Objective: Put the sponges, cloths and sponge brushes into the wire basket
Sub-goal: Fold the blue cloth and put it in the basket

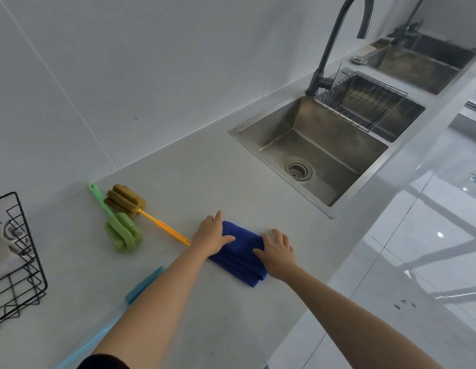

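The scene is evenly and brightly lit by soft, cool daylight, with no harsh shadows on the pale grey matte countertop [205, 182]. Only faint, diffuse shadows sit under the forearms near the bottom. The glossy white tiled floor [418, 249] at right carries strong glare: small bright hotspots and long dark reflected streaks. The brushed stainless-steel sink [324, 145] shows dull, smeared reflections on its walls. Wide-angle distortion bends straight lines, so the counter edge and wall seams lean and curve toward the frame edges. Focus is slightly soft overall, softest at the far right corner and the near left edge.
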Motion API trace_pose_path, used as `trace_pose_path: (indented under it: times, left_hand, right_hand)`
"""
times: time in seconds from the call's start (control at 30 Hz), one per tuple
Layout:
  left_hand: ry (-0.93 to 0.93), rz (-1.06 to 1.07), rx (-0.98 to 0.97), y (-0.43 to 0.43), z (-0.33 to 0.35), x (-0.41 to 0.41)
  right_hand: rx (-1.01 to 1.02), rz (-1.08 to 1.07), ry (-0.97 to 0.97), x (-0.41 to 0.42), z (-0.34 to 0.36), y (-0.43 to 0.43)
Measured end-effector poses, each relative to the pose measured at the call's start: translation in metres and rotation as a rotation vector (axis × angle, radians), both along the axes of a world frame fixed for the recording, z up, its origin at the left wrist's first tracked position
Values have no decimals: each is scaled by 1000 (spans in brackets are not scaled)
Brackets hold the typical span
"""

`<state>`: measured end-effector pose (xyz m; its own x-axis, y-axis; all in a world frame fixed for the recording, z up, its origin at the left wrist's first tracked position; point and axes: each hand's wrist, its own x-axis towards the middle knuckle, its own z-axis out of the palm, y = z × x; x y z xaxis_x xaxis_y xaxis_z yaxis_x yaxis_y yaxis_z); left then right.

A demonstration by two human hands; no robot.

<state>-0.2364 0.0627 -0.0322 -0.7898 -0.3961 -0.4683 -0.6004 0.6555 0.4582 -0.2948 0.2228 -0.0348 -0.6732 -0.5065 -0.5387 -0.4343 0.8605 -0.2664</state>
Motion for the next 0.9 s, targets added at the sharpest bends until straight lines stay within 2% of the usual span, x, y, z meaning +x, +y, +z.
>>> trace_pose_path:
  times: [0.27, 0.5, 0.7, 0.9]
  left_hand:
    - [55, 34, 78, -11, -1, 3]
    - [117, 101, 238, -25, 5, 28]
    - [301, 330, 339, -62, 43, 69]
    - [453, 593, 284, -119, 87, 130]
  right_hand:
    - [-99, -41, -41, -1, 4, -3]
    - [-290, -150, -278, -7, 22, -10]
    - [-515, -216, -448, -6, 55, -60]
    - [-718, -129, -526, 25, 91, -148]
